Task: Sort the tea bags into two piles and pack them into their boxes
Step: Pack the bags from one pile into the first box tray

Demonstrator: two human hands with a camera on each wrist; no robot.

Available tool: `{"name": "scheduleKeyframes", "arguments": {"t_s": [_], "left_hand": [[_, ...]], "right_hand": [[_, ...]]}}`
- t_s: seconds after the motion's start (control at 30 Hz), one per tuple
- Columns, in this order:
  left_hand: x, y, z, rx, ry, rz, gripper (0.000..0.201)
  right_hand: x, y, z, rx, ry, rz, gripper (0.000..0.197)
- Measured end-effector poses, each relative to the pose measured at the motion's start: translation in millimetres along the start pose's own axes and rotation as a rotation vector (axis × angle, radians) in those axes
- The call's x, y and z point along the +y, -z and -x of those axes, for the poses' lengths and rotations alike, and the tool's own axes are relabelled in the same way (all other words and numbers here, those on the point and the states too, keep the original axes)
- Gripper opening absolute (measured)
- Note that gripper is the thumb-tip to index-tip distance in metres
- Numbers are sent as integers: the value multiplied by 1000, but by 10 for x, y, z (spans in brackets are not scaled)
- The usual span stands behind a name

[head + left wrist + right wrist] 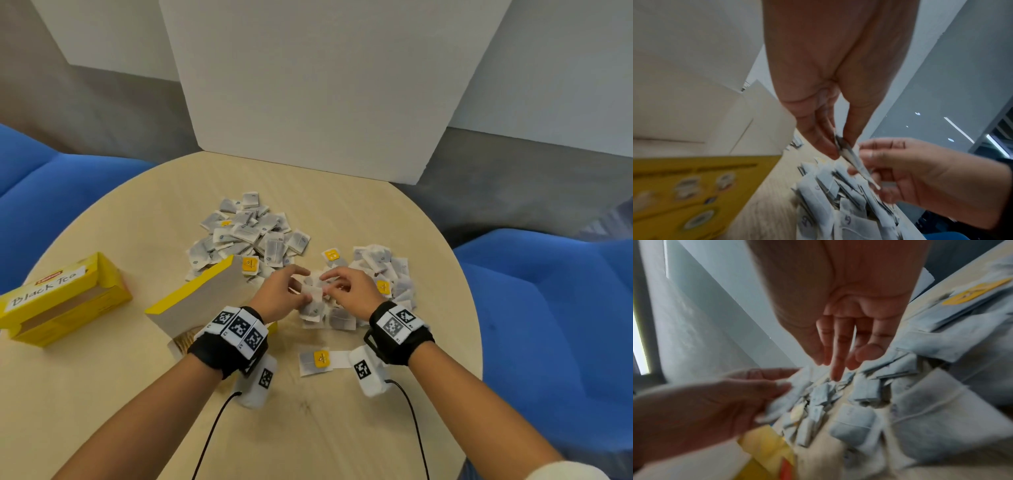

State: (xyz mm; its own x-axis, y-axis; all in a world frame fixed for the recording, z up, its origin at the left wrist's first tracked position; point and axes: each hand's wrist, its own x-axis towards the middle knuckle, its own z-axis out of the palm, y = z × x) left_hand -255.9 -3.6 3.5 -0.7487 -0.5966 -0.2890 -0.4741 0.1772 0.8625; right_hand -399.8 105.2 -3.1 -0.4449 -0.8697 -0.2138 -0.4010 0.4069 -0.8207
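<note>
My left hand (281, 294) pinches one tea bag (313, 295) above the pile at my 1 o'clock; my right hand (346, 291) pinches its opposite edge. Light, limp, tearable: I grip edges.

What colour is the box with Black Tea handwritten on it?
Yellow, with a white handwritten label; the Black Tea box shows best in the head view.

Pinched tea bag (846, 151) — (blurred) pile (838, 203)
</note>
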Motion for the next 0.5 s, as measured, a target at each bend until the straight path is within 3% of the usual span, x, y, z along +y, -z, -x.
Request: {"name": "scheduleKeyframes", "arguments": {"t_s": [0.07,0.2,0.4,0.5], "left_hand": [[-36,66,47,78,23,2,38],[-37,177,125,128,-45,88,19],[-18,207,269,126,-6,215,13],[-52,142,389,60,5,246,16]], "right_hand": [[77,-19,-25,4,-48,213,17],[190,-51,32,-188,-99,696,25],[179,-96,133,-170,-82,754,27],[169,-127,183,-181,-65,743,22]]}}
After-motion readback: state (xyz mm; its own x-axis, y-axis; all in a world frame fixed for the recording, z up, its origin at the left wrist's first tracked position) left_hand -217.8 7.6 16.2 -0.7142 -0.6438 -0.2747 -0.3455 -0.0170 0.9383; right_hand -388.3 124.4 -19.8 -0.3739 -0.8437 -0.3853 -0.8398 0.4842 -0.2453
